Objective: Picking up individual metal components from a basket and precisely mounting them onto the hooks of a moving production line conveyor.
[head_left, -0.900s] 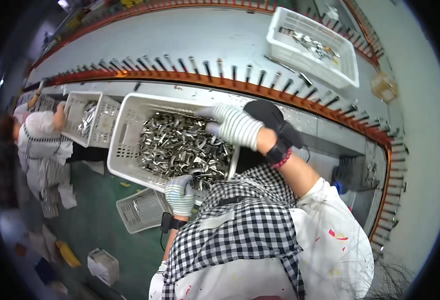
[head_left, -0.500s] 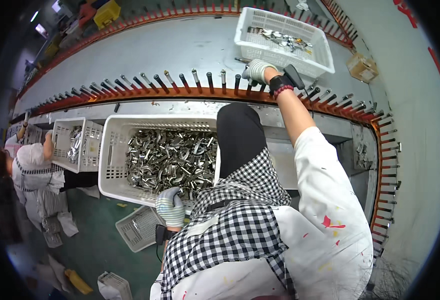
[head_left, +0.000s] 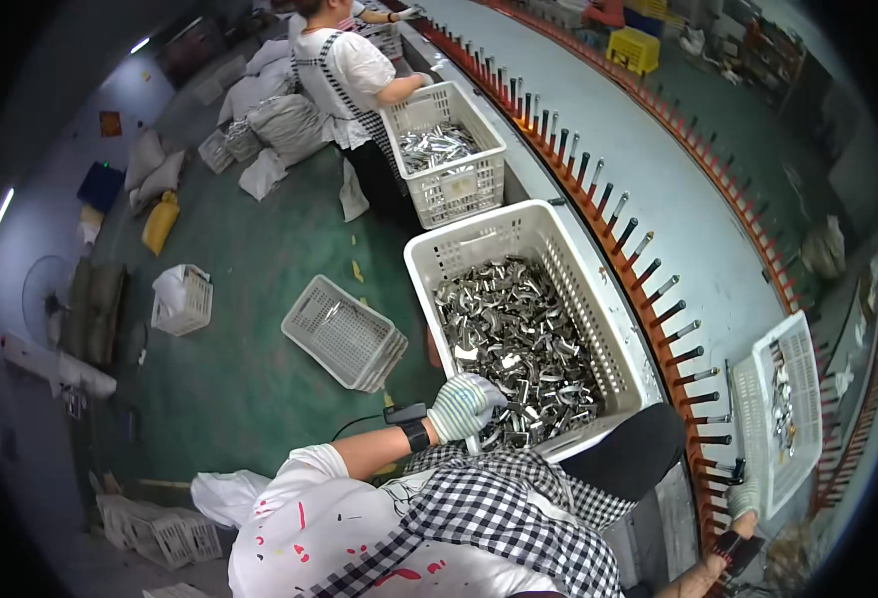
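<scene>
My left hand [head_left: 462, 406], in a striped knit glove, reaches over the near rim of a large white plastic basket [head_left: 426, 289]. Its fingers curl in at the heap of small curved metal pieces [head_left: 519, 334]; whatever they hold is hidden. Far to the right, my gloved right hand [head_left: 745, 501] is at the orange-edged row of upright pegs [head_left: 680, 356], close beside a dark-tipped peg. Its fingers look closed, but what lies in them cannot be made out. Next to it stands a shallower white basket [head_left: 748, 399] with shiny metal pieces inside.
A co-worker [head_left: 344, 75] stands farther up the line by another white basket [head_left: 454, 204] of metal parts. Grey stacked baskets [head_left: 344, 334] sit on the green floor [head_left: 249, 399] to my left. Sacks [head_left: 274, 120] are piled behind the co-worker. A grey surface [head_left: 648, 149] lies beyond the pegs.
My view has turned left, so the baskets and pegs appear farther right. My left hand remains at the large basket's near rim, my right hand by the pegs.
</scene>
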{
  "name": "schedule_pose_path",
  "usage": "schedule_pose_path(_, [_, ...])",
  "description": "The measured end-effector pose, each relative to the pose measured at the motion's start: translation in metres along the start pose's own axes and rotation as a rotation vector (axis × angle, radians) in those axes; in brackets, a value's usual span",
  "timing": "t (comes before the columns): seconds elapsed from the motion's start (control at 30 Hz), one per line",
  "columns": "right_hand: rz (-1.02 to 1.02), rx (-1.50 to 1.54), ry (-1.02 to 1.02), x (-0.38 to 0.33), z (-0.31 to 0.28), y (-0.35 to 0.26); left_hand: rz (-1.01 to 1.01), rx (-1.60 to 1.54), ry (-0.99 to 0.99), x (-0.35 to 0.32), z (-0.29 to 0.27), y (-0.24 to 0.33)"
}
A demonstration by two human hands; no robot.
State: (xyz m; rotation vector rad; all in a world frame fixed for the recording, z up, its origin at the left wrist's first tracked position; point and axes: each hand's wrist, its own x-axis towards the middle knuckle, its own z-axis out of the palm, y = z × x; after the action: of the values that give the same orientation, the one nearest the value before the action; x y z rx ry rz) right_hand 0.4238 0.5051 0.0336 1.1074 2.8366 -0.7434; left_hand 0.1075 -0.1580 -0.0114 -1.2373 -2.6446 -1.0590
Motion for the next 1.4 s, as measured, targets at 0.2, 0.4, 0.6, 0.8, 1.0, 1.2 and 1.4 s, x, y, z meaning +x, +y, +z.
schedule_pose_path(0.2, [0.135, 0.077, -0.040, 0.029, 0.024, -0.100, -0.050, 0.007, 0.021, -0.012, -0.005, 0.005])
schedule_pose_path(0.4, [-0.055, -0.053, 0.212, 0.056, 0.060, -0.092, -0.010, 0.019, 0.032, -0.011, 0.013, 0.004])
schedule_pose_path(0.6, [-0.159, -0.387, 0.343, 0.054, 0.067, -0.156, 0.001, 0.033, 0.075, -0.018, 0.026, 0.007])
schedule_pose_path(0.8, [-0.164, -0.084, 0.103, 0.127, 0.085, -0.166, 0.010, 0.067, 0.070, -0.020, 0.045, 0.005])
schedule_pose_path(1.0, [-0.336, -0.749, 0.193, 0.135, 0.117, -0.205, -0.015, 0.091, 0.074, -0.030, 0.055, 0.013])
schedule_pose_path(1.2, [-0.346, 0.009, 0.534, 0.060, 0.117, -0.251, 0.029, 0.077, 0.110, -0.036, 0.070, 0.018])
schedule_pose_path(1.4, [-0.716, 0.588, -0.411, -0.022, 0.148, -0.358, -0.044, 0.116, 0.006, -0.037, 0.074, 0.005])
